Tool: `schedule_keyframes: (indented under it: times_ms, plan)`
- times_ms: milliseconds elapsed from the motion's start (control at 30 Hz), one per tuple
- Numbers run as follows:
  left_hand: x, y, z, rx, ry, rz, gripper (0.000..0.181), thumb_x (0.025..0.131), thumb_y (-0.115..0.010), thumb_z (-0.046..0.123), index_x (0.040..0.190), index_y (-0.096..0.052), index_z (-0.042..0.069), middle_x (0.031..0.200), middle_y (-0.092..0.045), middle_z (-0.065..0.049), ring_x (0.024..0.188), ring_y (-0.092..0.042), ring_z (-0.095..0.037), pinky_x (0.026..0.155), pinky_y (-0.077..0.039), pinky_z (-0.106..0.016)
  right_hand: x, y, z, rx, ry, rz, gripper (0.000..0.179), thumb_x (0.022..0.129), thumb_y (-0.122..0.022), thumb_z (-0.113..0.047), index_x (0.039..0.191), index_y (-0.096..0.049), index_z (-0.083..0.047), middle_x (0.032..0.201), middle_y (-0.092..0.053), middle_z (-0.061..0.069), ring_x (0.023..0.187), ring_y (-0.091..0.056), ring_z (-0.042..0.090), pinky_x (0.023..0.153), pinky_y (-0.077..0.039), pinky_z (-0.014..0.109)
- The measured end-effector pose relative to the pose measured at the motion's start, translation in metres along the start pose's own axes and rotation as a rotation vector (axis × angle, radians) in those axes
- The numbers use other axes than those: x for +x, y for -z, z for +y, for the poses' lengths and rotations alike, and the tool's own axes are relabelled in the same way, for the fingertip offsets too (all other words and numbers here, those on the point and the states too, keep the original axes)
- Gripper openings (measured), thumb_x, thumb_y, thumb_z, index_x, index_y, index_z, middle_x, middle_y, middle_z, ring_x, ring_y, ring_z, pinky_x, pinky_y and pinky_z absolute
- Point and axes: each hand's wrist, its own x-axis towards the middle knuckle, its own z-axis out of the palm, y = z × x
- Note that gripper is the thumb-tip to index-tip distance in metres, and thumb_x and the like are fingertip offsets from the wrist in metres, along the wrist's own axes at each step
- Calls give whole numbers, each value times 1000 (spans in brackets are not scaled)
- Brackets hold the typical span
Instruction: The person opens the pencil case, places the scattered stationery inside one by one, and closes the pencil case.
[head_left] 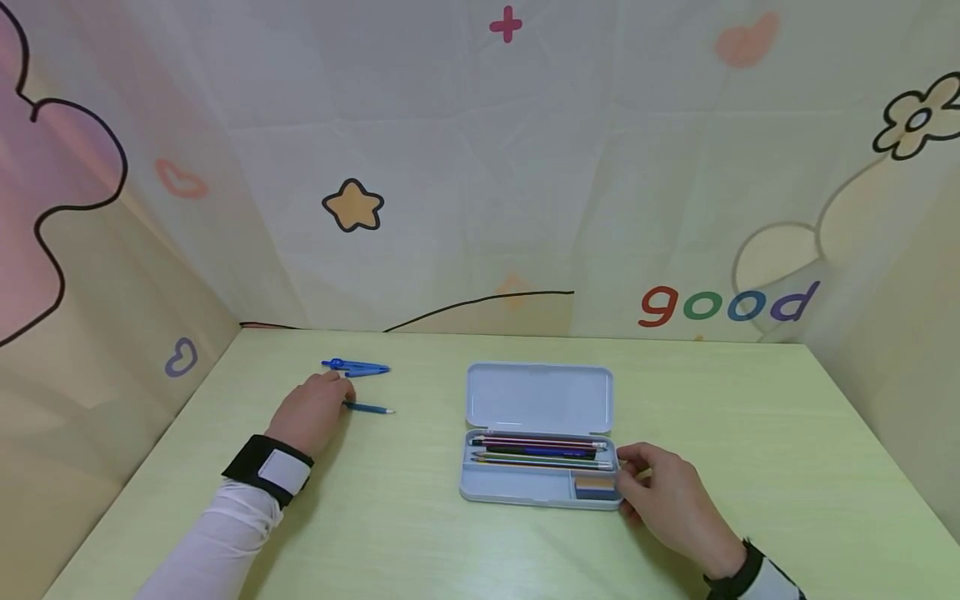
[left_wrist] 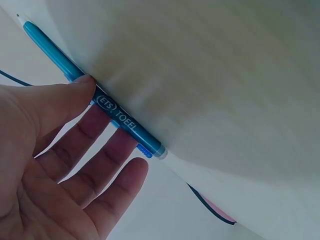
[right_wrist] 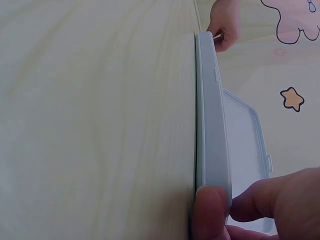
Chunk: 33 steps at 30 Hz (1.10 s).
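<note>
My left hand (head_left: 313, 410) pinches a teal pen (left_wrist: 127, 123) printed "ETS TOEFL", thumb on one side and fingers behind it. In the head view the pen (head_left: 369, 408) points right, low over the table. Just beyond that hand lies a blue drawing compass (head_left: 356, 367). A light blue pencil case (head_left: 517, 493) lies with its lid (head_left: 540, 397) swung back. Several pencils (head_left: 540, 452) fill its upper compartment, and an orange-and-blue eraser (head_left: 596, 487) sits at the lower right. My right hand (head_left: 667, 496) grips the case's right end, seen closely in the right wrist view (right_wrist: 260, 205).
The pale green-yellow table (head_left: 420, 542) meets a printed cloth backdrop (head_left: 450, 208) at the back and along both sides. Black straps with white patches circle both wrists.
</note>
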Motion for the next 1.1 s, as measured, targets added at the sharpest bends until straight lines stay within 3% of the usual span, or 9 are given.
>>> schedule_keyframes:
  times_ms: [400, 1100]
  plan:
    - [-1, -4, -4, -42, 20, -25, 10, 97, -71, -6, 96, -73, 4, 92, -66, -8, 92, -66, -33, 84, -59, -49, 1, 0, 1, 6, -2, -1, 35, 99, -63, -6, 132, -63, 7, 95, -64, 7, 65, -65, 18, 57, -56, 28]
    - [-5, -1, -1, -33, -5, -5, 12, 94, -73, -7, 96, -72, 5, 91, -66, -7, 88, -64, -31, 79, -59, -47, 0, 0, 1, 27, -3, -8, 34, 100, -63, -5, 131, -62, 8, 96, -63, 7, 65, -65, 19, 57, -57, 29]
